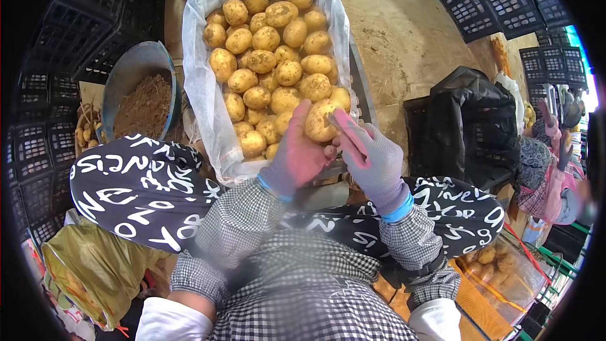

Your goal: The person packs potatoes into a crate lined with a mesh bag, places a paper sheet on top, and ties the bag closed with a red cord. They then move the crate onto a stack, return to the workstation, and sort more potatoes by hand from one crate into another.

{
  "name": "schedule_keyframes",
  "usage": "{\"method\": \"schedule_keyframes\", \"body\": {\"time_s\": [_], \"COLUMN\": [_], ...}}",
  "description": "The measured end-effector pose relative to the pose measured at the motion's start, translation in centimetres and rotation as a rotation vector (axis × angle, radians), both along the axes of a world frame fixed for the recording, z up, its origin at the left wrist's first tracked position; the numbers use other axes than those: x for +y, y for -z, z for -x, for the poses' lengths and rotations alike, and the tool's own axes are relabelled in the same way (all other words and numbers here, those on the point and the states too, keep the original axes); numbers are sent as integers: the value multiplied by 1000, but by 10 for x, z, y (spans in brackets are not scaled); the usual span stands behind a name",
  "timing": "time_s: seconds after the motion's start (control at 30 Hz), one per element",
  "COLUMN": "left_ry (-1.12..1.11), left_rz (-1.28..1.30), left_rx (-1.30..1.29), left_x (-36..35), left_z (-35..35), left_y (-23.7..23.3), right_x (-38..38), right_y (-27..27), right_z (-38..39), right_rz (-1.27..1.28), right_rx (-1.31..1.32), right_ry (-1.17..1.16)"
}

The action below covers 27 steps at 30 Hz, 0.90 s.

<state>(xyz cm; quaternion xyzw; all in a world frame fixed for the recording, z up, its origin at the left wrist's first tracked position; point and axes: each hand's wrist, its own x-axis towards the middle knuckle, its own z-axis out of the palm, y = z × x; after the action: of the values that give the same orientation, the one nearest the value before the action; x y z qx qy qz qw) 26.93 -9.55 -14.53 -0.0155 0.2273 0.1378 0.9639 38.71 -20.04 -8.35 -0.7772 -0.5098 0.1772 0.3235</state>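
- The left hand (pixel 297 158) wears a pink glove. Its fingers curl around one potato (pixel 319 121) and hold it from the side and from below.
- The right hand (pixel 374 161) wears a grey glove with pink fingers. It is mostly open. Its fingers are almost straight and lie against the right side of the same potato.
- The potato is yellow with brown dirt spots. It is held up between the two hands, just over the near end of the big box (pixel 201 82).
- The big box has a see-through plastic bag inside it. It is full of many more yellow potatoes (pixel 271 57), piled on each other.
- To the left of the box stands a blue bowl (pixel 129 66) with brown stuff in it.
- The person's knees (pixel 136 189), in black cloth with white letters, are on both sides of the arms. The sleeves are checked black and white.
- A yellow-green bag (pixel 95 265) lies low on the left.
- A crate with potatoes (pixel 499 271) is low on the right.
- A black bag (pixel 467 120) hangs over a black crate on the right, well apart from the hands.
- Another person (pixel 546 170) is at the far right edge.
- Black crates (pixel 499 0) are stacked at the top corners.
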Motion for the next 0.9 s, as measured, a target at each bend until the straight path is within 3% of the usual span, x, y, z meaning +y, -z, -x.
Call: {"method": "schedule_keyframes", "body": {"time_s": [0.1,0.3,0.37,0.47,0.53,0.67,0.7,0.8,0.83,0.9], "left_ry": [-28,-42,-42,97,104,177,155,186,270,267], "left_rz": [59,-54,1,77,110,204,8,-563,-745,-1383], "left_rx": [-68,27,99,215,-50,-422,-174,373,424,461], "left_x": [5,3,2,12,15,16,12,4,17,22], "left_z": [-1,-1,-1,1,6,9,5,1,6,9], "left_y": [1,3,-1,-12,-3,13,-7,-38,-29,-11], "right_x": [3,3,4,4,3,5,8,11,10,10], "right_y": [-9,-1,0,-1,0,10,7,-7,-8,-4], "right_z": [2,4,3,3,-6,-21,-15,-10,-10,-14], "right_rz": [34,1,55,-113,-206,-103,-57,133,151,144], "right_rx": [-186,-160,121,695,790,449,342,483,496,437], "right_ry": [-20,-10,-15,189,255,103,29,42,69,95]}}
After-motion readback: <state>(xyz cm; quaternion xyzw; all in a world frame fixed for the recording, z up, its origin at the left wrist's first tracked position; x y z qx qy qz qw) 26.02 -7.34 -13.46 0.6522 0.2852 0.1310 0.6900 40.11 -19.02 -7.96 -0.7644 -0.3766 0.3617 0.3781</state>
